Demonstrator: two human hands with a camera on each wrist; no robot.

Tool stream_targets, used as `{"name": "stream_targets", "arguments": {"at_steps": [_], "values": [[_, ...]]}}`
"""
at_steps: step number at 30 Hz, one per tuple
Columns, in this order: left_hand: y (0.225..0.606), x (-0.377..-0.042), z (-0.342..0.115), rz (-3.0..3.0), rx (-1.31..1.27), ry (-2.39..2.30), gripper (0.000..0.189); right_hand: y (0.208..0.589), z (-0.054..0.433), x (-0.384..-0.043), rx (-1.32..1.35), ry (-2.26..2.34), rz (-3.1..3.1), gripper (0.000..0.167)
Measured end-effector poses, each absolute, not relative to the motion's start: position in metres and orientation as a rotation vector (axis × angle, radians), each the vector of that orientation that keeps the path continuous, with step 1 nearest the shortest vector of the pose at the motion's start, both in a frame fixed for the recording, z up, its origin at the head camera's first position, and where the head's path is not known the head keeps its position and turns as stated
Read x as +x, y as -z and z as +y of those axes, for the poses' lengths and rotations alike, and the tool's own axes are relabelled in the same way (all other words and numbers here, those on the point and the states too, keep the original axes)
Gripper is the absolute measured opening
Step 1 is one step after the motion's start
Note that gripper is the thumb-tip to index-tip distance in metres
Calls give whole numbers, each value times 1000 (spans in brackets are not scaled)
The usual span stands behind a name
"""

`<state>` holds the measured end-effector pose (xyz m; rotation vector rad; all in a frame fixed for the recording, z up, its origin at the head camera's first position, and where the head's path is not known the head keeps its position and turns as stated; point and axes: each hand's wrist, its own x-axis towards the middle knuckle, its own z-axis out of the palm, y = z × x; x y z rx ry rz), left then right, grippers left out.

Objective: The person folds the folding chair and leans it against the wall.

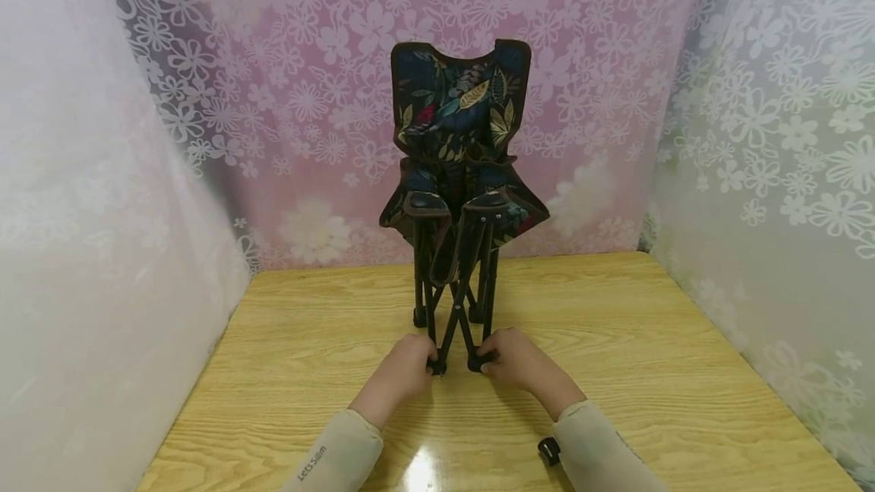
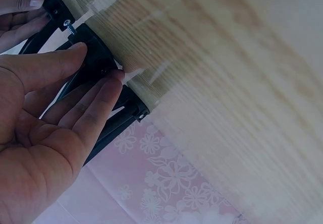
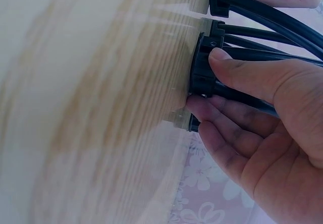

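Observation:
A folding chair [image 1: 456,116] with dark leaf-patterned fabric stands partly folded on its crossed black legs. My left hand [image 1: 407,367] pinches the black plastic foot [image 2: 96,52] of its front left leg between thumb and fingers. From that foot's side a small metal screw [image 2: 70,28] sticks out. On the other side, my right hand [image 1: 518,361] pinches the front right foot [image 3: 203,65], thumb on its near face and fingertips under its lower edge. The two rear feet, one of them the rear left foot [image 1: 420,317], rest farther back on the wood.
The wood-grain table [image 1: 307,325] has a glossy surface. A pink flowered curtain [image 1: 307,97] hangs behind the chair, and pale curtains [image 1: 772,173] close off both sides. Beside the right sleeve is a small black object [image 1: 549,450].

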<state>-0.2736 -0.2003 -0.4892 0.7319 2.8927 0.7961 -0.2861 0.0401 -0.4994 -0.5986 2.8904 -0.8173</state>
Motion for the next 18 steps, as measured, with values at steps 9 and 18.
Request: {"name": "stream_targets", "arguments": {"at_steps": [9,18], "values": [[492,-274,-200,2889,729,-802,20,502,40,-286,-573,825,2892,21],[490,-276,-200,2892,721,-809,19,499,39,-285,-555,834,2893,22]]}}
